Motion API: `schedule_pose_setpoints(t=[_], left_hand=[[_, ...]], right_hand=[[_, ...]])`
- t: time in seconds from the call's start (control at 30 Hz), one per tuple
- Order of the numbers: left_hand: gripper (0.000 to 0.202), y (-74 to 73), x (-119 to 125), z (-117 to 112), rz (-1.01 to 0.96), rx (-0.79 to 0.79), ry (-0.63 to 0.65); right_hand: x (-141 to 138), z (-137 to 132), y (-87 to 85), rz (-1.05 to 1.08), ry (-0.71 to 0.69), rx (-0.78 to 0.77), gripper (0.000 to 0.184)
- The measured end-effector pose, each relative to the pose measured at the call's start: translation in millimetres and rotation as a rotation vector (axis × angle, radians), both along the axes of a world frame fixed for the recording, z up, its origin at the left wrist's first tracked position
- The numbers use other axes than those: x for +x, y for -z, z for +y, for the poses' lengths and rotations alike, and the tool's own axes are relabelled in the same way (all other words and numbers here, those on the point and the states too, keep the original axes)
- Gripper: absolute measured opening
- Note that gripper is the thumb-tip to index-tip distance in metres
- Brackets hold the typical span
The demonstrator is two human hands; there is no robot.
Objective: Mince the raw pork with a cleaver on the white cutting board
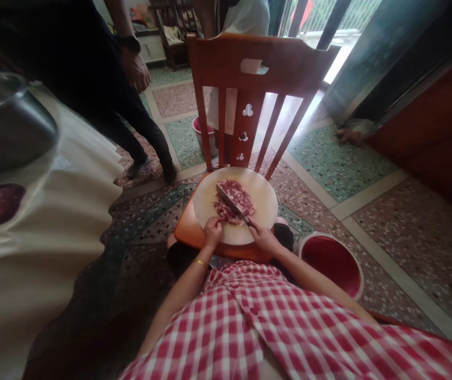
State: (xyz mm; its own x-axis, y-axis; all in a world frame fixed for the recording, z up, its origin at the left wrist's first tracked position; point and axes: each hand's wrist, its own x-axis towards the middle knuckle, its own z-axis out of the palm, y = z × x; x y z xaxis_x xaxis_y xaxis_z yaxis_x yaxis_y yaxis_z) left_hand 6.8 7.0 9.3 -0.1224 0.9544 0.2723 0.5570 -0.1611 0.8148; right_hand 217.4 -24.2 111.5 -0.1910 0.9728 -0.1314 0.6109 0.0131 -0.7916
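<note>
A round, pale cutting board (263,198) lies on the wooden chair seat in front of me. Chopped raw meat (239,192) is heaped in its middle. My right hand (264,237) grips the dark handle of a kitchen knife (232,203), whose blade lies slantwise across the meat, tip pointing away to the left. At the board's near left edge, my left hand (213,231) has its fingers curled together beside the meat. Whatever those fingers pinch, if anything, is too small to make out.
The wooden chair's tall back (257,63) rises behind the board. A red-lined bucket (331,264) stands on the floor at my right; another bucket (206,134) is behind the chair. On the left, a cloth-covered table (79,174) bears a metal pot (10,126). A person (131,116) stands beyond it.
</note>
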Motion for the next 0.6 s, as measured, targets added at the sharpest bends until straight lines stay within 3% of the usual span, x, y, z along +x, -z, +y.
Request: schedule_pose_setpoints(t=[0.07, 0.23, 0.43, 0.6], left_hand=[[0.025, -0.3, -0.3, 0.4, 0.002, -0.015, 0.016], [0.026, -2.3, 1.6, -1.0, 0.000, 0.006, 0.006], [0.027, 2.4, -1.4, 1.0, 0.001, -0.008, 0.029], [0.027, -1.3, 3.4, -0.8, -0.020, -0.018, 0.012]], right_hand=[[0.3, 0.6, -1.0, -0.002, -0.003, -0.021, 0.047], [-5.2, -1.3, -18.7, 0.079, -0.026, 0.181, 0.051], [-7.4, 7.0, -5.5, -0.073, -0.014, 0.001, 0.046], [-8.0, 10.9, -30.2, 0.074, -0.053, 0.229, 0.049]])
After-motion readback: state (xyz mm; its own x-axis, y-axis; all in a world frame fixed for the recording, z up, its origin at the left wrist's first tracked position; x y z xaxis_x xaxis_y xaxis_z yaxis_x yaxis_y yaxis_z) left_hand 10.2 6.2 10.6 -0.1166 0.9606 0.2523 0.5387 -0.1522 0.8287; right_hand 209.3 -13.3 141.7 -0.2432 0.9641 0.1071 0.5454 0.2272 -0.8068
